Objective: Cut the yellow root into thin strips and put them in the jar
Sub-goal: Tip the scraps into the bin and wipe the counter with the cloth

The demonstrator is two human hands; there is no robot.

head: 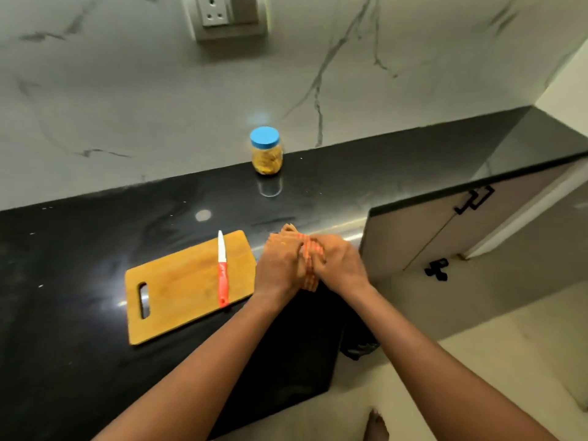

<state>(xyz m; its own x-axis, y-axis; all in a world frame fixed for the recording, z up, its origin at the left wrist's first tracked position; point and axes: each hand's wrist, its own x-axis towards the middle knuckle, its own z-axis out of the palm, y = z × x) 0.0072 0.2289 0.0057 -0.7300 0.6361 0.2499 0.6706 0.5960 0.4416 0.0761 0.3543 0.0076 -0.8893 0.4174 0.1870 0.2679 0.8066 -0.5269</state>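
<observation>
A clear jar (267, 155) with a blue lid stands at the back of the black counter, holding yellow strips. A wooden cutting board (178, 291) lies nearer the front, with a red-handled knife (222, 275) resting on its right side. Just right of the board, my left hand (280, 265) and my right hand (339, 265) are together, both gripping an orange striped cloth (310, 262) bunched between them. No loose root is visible on the board.
The black counter (79, 249) ends in a corner at the right, where cabinet doors with black handles (474, 198) stand. A marble wall with a socket (216, 11) runs behind. A bare foot (377, 424) shows on the floor below.
</observation>
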